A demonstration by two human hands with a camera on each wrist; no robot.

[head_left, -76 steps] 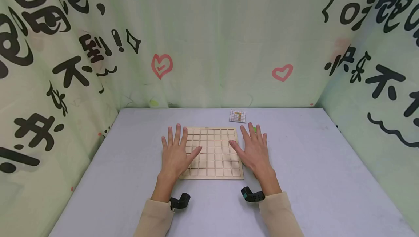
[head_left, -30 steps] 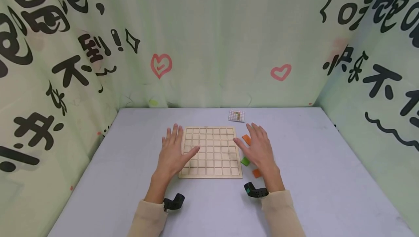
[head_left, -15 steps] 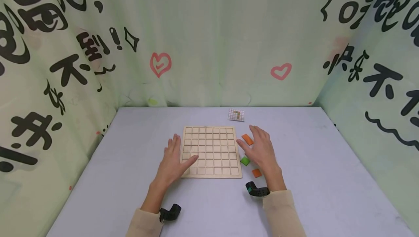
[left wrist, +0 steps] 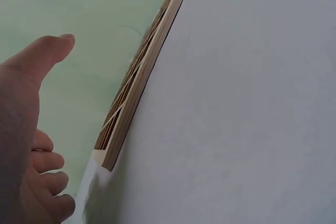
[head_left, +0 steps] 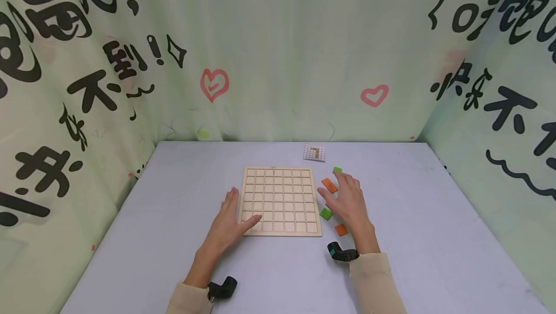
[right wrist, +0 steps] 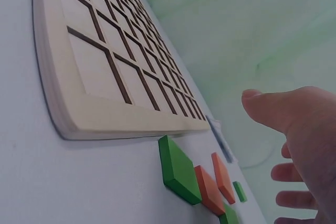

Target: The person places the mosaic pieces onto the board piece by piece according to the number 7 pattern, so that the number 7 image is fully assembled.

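A pale wooden grid board (head_left: 282, 199) lies flat in the middle of the table, its square cells bare. My left hand (head_left: 225, 227) hovers at the board's near left corner, thumb spread over the cells and the other fingers straight along the left edge. To the right of the board my right hand (head_left: 349, 204) is held over several small coloured pieces, fingers loosely bent and thumb apart. Around it are a green piece (head_left: 337, 170) by the fingertips, an orange rectangle (head_left: 329, 185), a green square (head_left: 326, 213) and an orange square (head_left: 341, 229). Neither hand holds anything.
A small card (head_left: 314, 153) printed with a grid and a brownish figure lies behind the board's right corner. The white table (head_left: 187, 174) ends at a pale green curtain (head_left: 260, 53) with black writing. Each wrist wears a black device (head_left: 222, 288).
My left hand has drawn back towards me along the board's left side. The right hand has shifted slightly right and nearer, its fingers bending, and the coloured pieces have come into sight.
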